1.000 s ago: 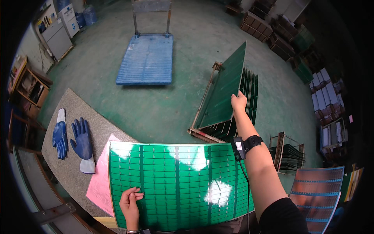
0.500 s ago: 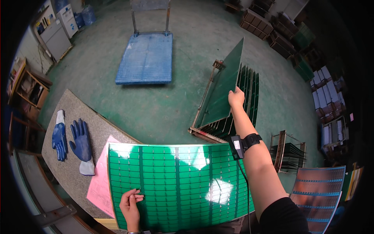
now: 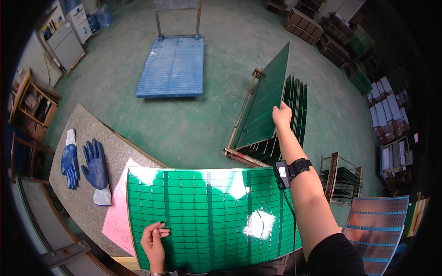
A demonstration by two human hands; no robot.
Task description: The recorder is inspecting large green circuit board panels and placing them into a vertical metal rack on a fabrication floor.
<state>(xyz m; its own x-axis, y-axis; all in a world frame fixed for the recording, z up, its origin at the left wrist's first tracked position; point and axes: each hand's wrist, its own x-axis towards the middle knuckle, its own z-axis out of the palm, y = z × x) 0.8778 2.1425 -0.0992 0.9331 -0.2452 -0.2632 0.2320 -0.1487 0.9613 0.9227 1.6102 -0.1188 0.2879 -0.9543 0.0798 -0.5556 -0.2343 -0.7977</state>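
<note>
My right hand reaches forward and is closed on the near edge of a large dark green circuit board panel. That panel stands tilted in a metal rack, beside several upright panels. In front of me lies a bright green circuit board panel with a grid of fine lines and glare spots. Over its left part, my left hand is pinched; a small dark speck shows at the fingertips, too small to name. A black device with a cable is strapped to my right forearm.
Blue work gloves and a pink paper sheet lie on a speckled tabletop. A blue platform cart stands ahead. On the right are a smaller rack, a copper-coloured panel and stacked panels.
My right hand and the dark green panel it grips have shifted slightly to the right. The left hand stays almost where it was.
</note>
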